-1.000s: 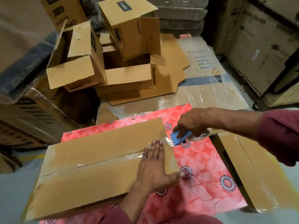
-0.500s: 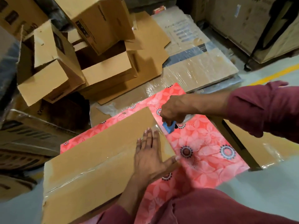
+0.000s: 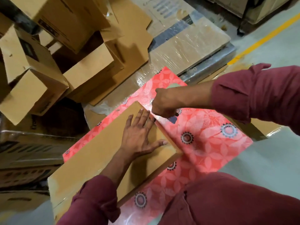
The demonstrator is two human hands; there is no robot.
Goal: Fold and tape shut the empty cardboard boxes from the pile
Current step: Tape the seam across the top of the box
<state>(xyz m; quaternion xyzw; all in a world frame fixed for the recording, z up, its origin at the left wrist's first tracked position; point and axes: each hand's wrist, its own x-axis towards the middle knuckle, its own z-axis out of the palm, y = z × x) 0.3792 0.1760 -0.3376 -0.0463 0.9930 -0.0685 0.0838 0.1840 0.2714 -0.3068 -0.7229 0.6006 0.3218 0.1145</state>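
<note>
while the cardboard box (image 3: 97,159) lies flat on a red floral sheet (image 3: 211,140), its top face is pressed by the left hand (image 3: 138,135), which is laid palm down near the box's right end with the fingers straight and spread. the box is set in the lower middle of the view, its long side running from lower left to upper right. at the box's far right corner the right hand (image 3: 164,103) is held as a fist, knuckles up, with the fingers curled round a tape dispenser (image 3: 172,118), of which only a small dark blue part is seen under the hand. a strip of clear tape (image 3: 156,116) is seen as a pale glint at the box's edge, just beside the fist. both arms are covered by maroon sleeves (image 3: 256,95).

the sheet is spread over a wrapped flat carton (image 3: 191,46) and the grey floor. beyond the box, to the upper left, a pile of open boxes (image 3: 65,46) is heaped with the flaps standing out at angles. a yellow line (image 3: 259,38) is painted on the floor at the upper right.
</note>
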